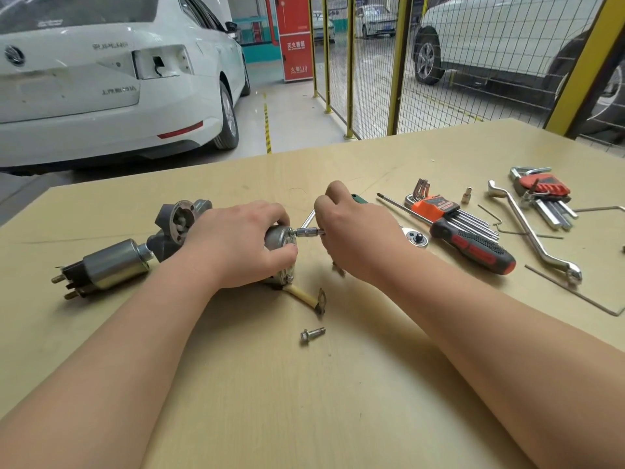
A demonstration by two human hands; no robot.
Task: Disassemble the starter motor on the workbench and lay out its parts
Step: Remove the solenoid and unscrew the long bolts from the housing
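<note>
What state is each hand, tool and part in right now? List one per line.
Left hand, grips the motor housing.
Right hand, pinches the socket driver at the housing's end.
Bolt, loose on the workbench.
Screwdriver, lying untouched.
Solenoid, lying on its side.

Bench count | starter motor (115,262): 1 | hands (243,243) (355,231): 2 | socket extension (309,231): 1 | loose bolt (313,334): 1 | hex-key sets (439,206) (544,189): 2 | screwdriver (473,245): 1 | offset spanner (531,228): 1 | small socket (467,194): 1 | ratchet (416,237): 1

Single view, from a camera on the person's head: it looks forward and down over the pale wooden workbench (270,401), close above the left hand (243,242) and right hand (355,235), white saloon car (101,106) and yellow mesh fence (401,62) beyond.
</note>
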